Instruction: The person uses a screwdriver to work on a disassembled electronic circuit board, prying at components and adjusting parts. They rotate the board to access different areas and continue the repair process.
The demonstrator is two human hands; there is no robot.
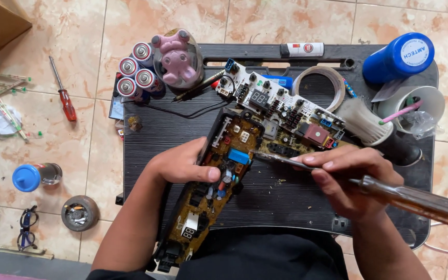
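On a black slatted table (pixel 182 129), the left hand (pixel 182 165) grips a brown circuit board (pixel 219 181), the right hand (pixel 348 176) holds an amber-handled soldering iron (pixel 390 194), beside a white-labelled blue cylinder (pixel 397 57) and a white cup (pixel 431 101) holding a pink stick (pixel 400 113).

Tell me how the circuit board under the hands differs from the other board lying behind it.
The near board has a brownish face and sits in a black tray; the far board is white and bare. The left hand grips the near board while the right hand brings a soldering iron tip to it; the far board lies untouched. Both carry small digit displays and mixed components.
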